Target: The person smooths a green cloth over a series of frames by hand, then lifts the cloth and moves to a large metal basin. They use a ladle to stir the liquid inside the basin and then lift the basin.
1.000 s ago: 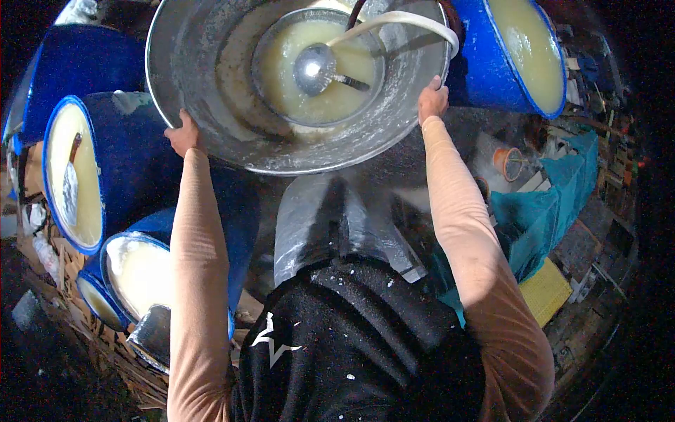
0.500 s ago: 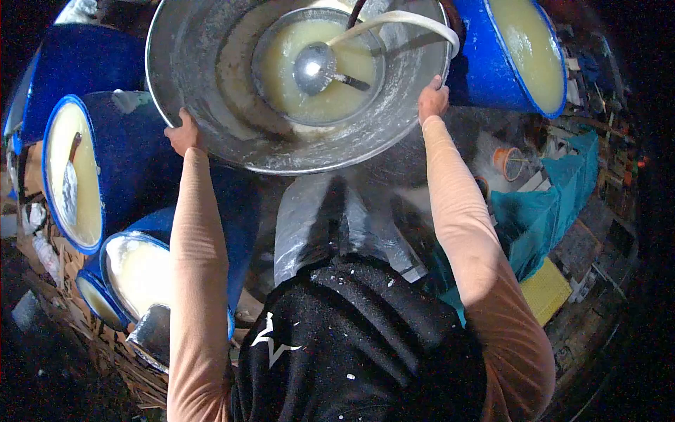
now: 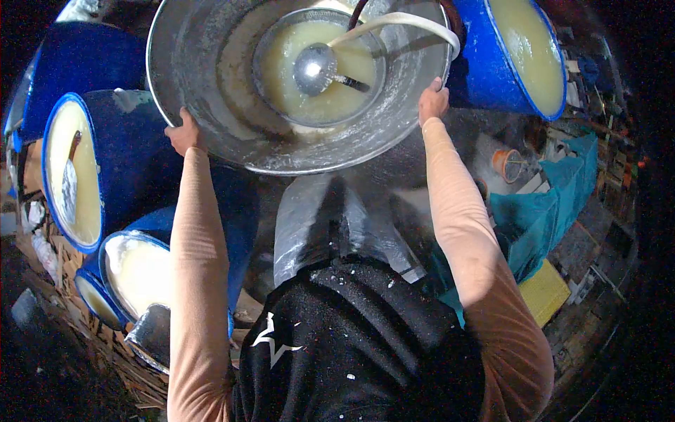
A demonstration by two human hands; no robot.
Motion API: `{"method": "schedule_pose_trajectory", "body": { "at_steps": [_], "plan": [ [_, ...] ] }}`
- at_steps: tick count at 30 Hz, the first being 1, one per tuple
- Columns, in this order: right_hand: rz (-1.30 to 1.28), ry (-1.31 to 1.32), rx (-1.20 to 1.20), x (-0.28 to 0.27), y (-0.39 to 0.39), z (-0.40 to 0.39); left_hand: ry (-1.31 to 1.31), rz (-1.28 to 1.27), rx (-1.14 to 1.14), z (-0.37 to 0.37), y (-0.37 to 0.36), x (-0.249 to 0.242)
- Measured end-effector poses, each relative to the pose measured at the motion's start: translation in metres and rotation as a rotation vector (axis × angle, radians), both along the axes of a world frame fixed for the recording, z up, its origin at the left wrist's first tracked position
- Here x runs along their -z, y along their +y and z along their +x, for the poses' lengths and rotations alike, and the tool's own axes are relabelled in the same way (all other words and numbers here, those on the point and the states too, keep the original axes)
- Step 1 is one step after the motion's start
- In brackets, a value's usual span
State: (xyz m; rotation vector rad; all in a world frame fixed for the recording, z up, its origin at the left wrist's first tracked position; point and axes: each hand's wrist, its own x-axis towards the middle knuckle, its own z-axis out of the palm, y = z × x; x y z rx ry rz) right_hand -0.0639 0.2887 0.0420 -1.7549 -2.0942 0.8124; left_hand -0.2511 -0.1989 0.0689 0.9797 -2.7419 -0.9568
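Note:
Both my hands are on the rim of a wide metal basin (image 3: 316,151). My left hand (image 3: 184,133) is closed on its left side, thumb up at the rim. On the right side my right hand (image 3: 434,103) grips the rim, with its fingertips curled over the edge. Pale yellow liquid (image 3: 302,105) lies in the bottom of the basin. A shiny round metal piece (image 3: 315,69) with a short dark end sits in it. A white hose (image 3: 415,20) arches in over the far right rim, beside a dark hose (image 3: 356,14).
Blue drums (image 3: 126,155) of pale liquid stand on the left, one with a white-coated paddle (image 3: 69,193) in it. Another blue drum (image 3: 478,70) is at the right. Teal sheeting (image 3: 534,218), an orange bucket (image 3: 506,165) and a yellow crate (image 3: 545,292) lie lower right.

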Motion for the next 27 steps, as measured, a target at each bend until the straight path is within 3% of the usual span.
{"method": "schedule_pose_trajectory", "body": {
  "at_steps": [27],
  "plan": [
    [0.031,-0.019,0.003,0.0007,0.0001,-0.0009,-0.026,-0.035,0.004,-0.0015,-0.0012,0.002]
  ]
}}
